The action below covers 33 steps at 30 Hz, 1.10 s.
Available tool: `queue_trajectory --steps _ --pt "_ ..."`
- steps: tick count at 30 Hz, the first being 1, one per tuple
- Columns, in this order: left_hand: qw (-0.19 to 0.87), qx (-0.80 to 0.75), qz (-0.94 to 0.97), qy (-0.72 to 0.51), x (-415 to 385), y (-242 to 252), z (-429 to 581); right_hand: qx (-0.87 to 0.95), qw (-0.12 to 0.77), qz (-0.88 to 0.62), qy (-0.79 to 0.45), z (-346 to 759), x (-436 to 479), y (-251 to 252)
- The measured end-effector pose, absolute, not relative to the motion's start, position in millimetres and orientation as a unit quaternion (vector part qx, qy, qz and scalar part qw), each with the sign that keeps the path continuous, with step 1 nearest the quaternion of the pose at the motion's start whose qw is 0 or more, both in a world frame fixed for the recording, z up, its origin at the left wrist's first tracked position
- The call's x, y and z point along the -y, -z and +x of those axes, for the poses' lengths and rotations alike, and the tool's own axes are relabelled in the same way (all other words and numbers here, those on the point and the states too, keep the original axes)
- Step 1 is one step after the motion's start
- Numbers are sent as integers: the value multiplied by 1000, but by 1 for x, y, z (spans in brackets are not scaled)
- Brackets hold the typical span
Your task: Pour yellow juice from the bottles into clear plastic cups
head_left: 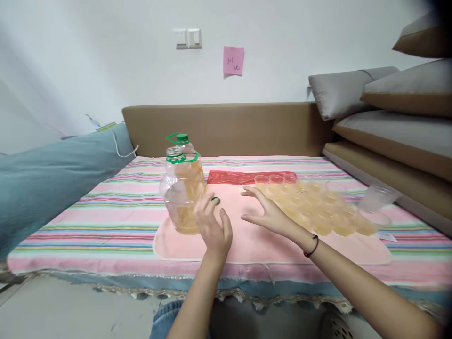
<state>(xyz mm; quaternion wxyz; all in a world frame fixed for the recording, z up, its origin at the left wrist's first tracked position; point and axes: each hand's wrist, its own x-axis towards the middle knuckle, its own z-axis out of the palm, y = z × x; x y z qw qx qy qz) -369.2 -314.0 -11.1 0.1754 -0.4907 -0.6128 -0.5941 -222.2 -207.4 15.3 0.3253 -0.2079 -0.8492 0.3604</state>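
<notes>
My left hand [213, 226] is raised over the pink mat [247, 247], its fingers apart and holding nothing. Just beyond it, partly hidden by its fingers, lies a green bottle cap [216, 201]. Left of that hand stands an uncapped clear plastic jug [180, 193] with yellowish liquid in its lower part. A second jug with a green cap [182, 138] stands behind it, mostly covered. My right hand [266, 209] hovers with thumb and fingers spread, nothing between them. Close to its right are rows of clear plastic cups [314, 205] containing yellowish liquid.
A red plastic bag [231, 177] lies flat at the mat's back edge. Clear stacked cups [377, 197] rest at the right end of the rows. Grey and brown cushions [406, 136] are piled at right; a blue bolster [67, 165] lies at left. A brown backrest [226, 129] runs behind.
</notes>
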Motion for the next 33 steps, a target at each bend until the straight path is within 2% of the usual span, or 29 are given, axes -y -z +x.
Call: queue_trajectory --steps 3,6,10,14,17,21,27,29,33 --pt "297 645 -384 590 330 3 -399 829 327 -171 -420 -269 211 -4" --pt "319 661 -262 627 343 -2 -432 790 344 -144 -486 -316 212 12" --pt "176 650 -126 728 353 -2 -474 760 352 -137 -529 -370 214 30" --pt "31 653 -95 751 355 3 -495 732 366 -102 -565 -405 221 38" --pt "-27 652 -99 751 355 5 -498 713 402 -83 -568 -419 228 40" --pt "-45 645 -103 756 355 4 -495 687 448 -93 -565 -425 234 42" --pt "-59 641 -140 752 357 2 -492 658 470 -97 -580 -406 239 34" --pt "-114 627 -186 748 358 1 -490 647 472 -101 -591 -392 241 27" --pt "-291 555 -337 703 359 -2 -479 637 476 -114 -595 -347 244 7"
